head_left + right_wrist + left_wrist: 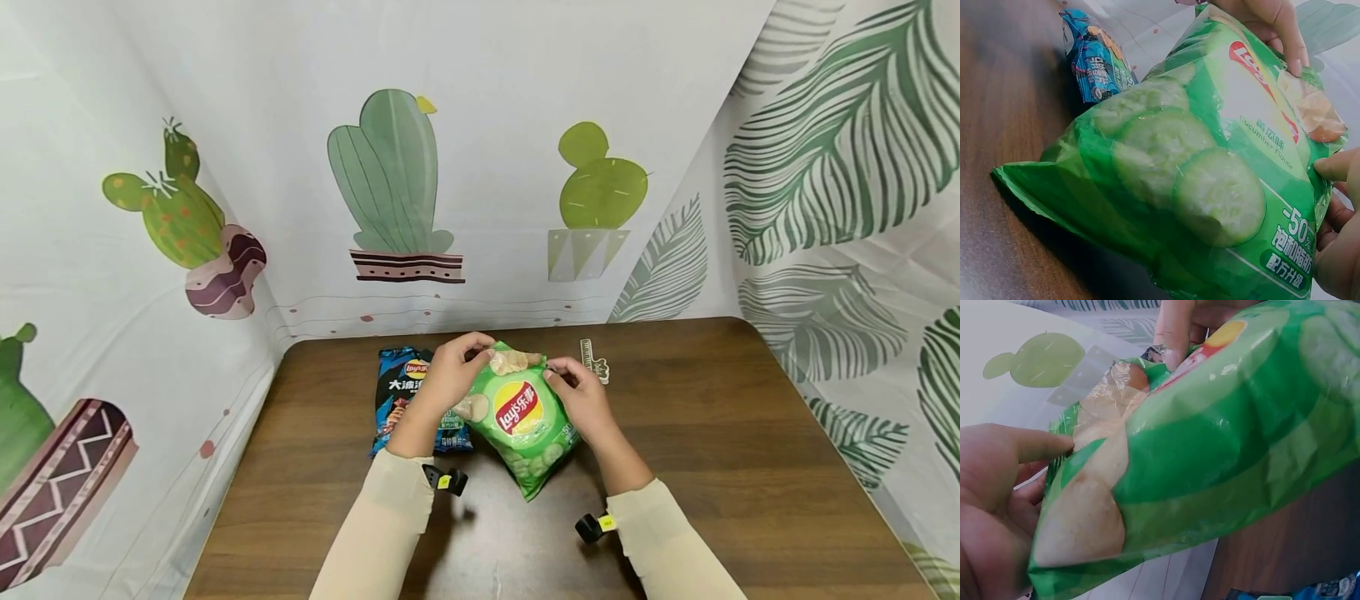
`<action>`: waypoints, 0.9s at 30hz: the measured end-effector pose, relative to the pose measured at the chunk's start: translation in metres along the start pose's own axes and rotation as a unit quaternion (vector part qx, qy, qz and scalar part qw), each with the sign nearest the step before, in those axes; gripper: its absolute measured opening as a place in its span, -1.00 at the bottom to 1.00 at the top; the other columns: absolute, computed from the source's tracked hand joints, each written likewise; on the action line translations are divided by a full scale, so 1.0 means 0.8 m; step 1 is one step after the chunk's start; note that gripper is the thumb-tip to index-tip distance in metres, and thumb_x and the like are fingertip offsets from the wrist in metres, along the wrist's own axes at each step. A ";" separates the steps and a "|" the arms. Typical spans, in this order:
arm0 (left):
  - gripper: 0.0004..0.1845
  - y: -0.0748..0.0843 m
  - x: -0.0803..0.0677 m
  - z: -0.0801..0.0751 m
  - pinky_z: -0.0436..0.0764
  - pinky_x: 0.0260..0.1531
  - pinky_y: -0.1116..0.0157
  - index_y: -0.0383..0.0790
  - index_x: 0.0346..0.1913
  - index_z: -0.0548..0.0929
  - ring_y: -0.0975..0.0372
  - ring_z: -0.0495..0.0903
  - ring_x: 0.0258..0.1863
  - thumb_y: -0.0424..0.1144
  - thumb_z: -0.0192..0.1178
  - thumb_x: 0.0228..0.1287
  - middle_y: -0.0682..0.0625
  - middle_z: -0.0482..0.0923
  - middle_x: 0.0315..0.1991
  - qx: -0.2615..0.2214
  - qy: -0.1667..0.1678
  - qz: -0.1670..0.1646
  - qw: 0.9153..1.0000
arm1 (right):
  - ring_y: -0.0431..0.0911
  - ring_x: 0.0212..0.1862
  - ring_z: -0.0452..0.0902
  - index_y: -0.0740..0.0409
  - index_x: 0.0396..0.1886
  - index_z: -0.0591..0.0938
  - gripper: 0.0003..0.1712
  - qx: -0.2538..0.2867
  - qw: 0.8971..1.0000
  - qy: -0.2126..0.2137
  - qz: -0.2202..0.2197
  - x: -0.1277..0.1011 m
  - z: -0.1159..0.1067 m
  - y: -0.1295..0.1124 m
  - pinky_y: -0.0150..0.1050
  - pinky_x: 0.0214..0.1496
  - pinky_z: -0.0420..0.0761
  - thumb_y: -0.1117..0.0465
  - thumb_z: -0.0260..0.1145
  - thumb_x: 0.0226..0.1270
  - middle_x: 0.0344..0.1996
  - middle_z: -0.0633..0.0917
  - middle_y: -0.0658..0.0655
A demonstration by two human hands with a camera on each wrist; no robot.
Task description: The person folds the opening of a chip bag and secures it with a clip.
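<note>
A green Lay's chip bag (522, 418) with cucumber pictures is held above the brown table (712, 433) between both hands. My left hand (453, 368) pinches the bag's top left corner, its thumb on the crimped edge (1063, 447). My right hand (577, 398) grips the top right side of the green bag (1210, 181), thumb (1335, 167) pressed on the front. In the left wrist view the green bag (1222, 444) fills the frame. A blue Lay's bag (401, 392) lies flat on the table behind my left wrist; the right wrist view has the blue bag (1094, 59) too.
A small pale hair clip (594, 360) lies on the table just beyond my right hand. Cactus and leaf print curtains (480, 167) wall in the table at the back and both sides. The table's front edge is near my forearms.
</note>
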State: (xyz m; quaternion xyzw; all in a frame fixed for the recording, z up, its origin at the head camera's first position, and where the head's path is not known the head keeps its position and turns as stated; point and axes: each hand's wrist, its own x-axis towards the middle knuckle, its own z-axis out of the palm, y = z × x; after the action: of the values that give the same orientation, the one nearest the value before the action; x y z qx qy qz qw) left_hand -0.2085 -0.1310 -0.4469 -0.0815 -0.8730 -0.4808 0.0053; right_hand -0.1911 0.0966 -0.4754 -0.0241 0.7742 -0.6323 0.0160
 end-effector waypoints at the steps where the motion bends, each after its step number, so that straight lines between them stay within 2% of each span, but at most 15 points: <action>1: -0.76 0.000 0.000 0.000 0.62 -0.19 0.20 0.01 0.12 0.68 0.20 0.62 -0.18 -0.14 0.11 0.53 0.01 0.69 -0.08 0.001 0.000 0.003 1.000 | -0.21 -0.21 0.49 0.39 0.04 0.65 -0.75 0.000 1.000 0.000 0.001 0.002 0.000 0.004 -0.42 -0.17 0.51 0.34 0.24 0.47 -0.11 0.62 0.35; 3: -0.74 -0.001 0.000 -0.001 0.61 -0.16 0.20 0.00 0.16 0.67 0.18 0.62 -0.15 -0.14 0.12 0.54 0.00 0.69 -0.07 -0.002 -0.001 0.005 1.000 | -0.23 -0.22 0.49 0.37 0.04 0.66 -0.74 0.000 1.000 0.000 0.001 0.007 0.001 0.015 -0.41 -0.17 0.51 0.31 0.26 0.47 -0.11 0.62 0.32; 7: -0.71 -0.002 0.000 -0.002 0.58 -0.23 0.23 0.04 0.20 0.67 0.17 0.59 -0.18 -0.17 0.09 0.55 -0.01 0.68 -0.02 -0.015 -0.007 0.000 1.000 | -0.23 -0.17 0.51 0.30 0.13 0.65 -0.67 0.002 1.000 -0.008 -0.005 0.016 0.002 0.035 -0.41 -0.13 0.53 0.22 0.25 0.50 -0.04 0.63 0.27; 11: -0.74 -0.002 0.000 -0.005 0.61 -0.27 0.28 0.06 0.10 0.72 0.20 0.61 -0.18 -0.19 0.07 0.55 0.01 0.69 0.03 -0.033 -0.009 -0.004 0.999 | -0.08 0.14 0.54 0.30 0.24 0.59 -0.54 0.020 0.999 -0.017 -0.019 0.018 0.000 0.043 -0.30 0.19 0.52 0.06 0.11 0.61 0.18 0.62 0.30; 13: -0.76 -0.002 0.000 -0.005 0.62 -0.29 0.27 0.06 0.03 0.74 0.20 0.61 -0.23 -0.21 0.06 0.55 0.02 0.69 0.02 -0.039 -0.010 -0.001 0.999 | 0.00 0.30 0.47 0.30 0.25 0.58 -0.45 0.036 0.999 -0.017 -0.016 0.019 -0.002 0.044 -0.20 0.36 0.43 -0.03 0.00 0.65 0.26 0.60 0.30; 15: -0.76 -0.002 0.000 -0.006 0.60 -0.27 0.27 0.07 -0.02 0.75 0.20 0.59 -0.26 -0.22 0.06 0.55 0.04 0.70 0.01 -0.039 -0.010 0.003 0.999 | 0.03 0.36 0.43 0.31 0.24 0.59 -0.38 0.048 0.999 -0.021 -0.009 0.019 -0.002 0.043 -0.14 0.44 0.35 -0.11 -0.07 0.66 0.28 0.59 0.30; 18: -0.75 -0.002 0.000 -0.006 0.58 -0.27 0.25 0.09 -0.08 0.76 0.17 0.56 -0.28 -0.24 0.06 0.54 0.05 0.70 0.01 -0.036 -0.008 0.010 0.999 | -0.02 0.28 0.49 0.25 0.18 0.65 -0.37 0.047 0.999 -0.025 0.002 0.020 -0.004 0.043 -0.24 0.34 0.44 -0.16 -0.05 0.63 0.22 0.64 0.25; 22: -0.76 -0.002 0.000 -0.005 0.61 -0.28 0.26 0.09 -0.15 0.76 0.18 0.59 -0.27 -0.23 0.07 0.53 0.05 0.71 0.00 -0.039 -0.001 0.007 0.999 | -0.24 0.11 0.56 0.24 0.13 0.68 -0.52 0.048 0.998 -0.030 -0.008 0.020 -0.004 0.043 -0.45 0.13 0.53 -0.03 0.09 0.61 0.16 0.68 0.25; 25: -0.77 -0.002 0.000 -0.004 0.64 -0.31 0.27 0.09 -0.17 0.77 0.18 0.61 -0.27 -0.22 0.09 0.52 0.04 0.71 -0.02 -0.044 0.004 0.001 0.999 | -0.35 0.04 0.57 0.26 0.13 0.68 -0.59 0.047 0.998 -0.036 -0.014 0.021 -0.003 0.043 -0.49 0.08 0.53 0.06 0.17 0.57 0.15 0.68 0.28; 27: -0.77 -0.002 0.000 -0.004 0.65 -0.32 0.27 0.09 -0.19 0.76 0.18 0.61 -0.27 -0.21 0.09 0.51 0.04 0.71 -0.04 -0.047 0.005 -0.003 0.999 | -0.34 0.00 0.56 0.26 0.13 0.68 -0.61 0.044 0.998 -0.045 -0.013 0.021 -0.003 0.043 -0.48 0.04 0.55 0.09 0.21 0.55 0.14 0.68 0.30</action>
State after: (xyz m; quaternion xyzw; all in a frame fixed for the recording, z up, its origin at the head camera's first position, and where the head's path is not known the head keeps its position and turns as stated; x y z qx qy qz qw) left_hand -0.2092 -0.1343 -0.4467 -0.0762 -0.8495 -0.5220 0.0046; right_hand -0.2084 0.1051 -0.5086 -0.0615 0.7439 -0.6640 0.0434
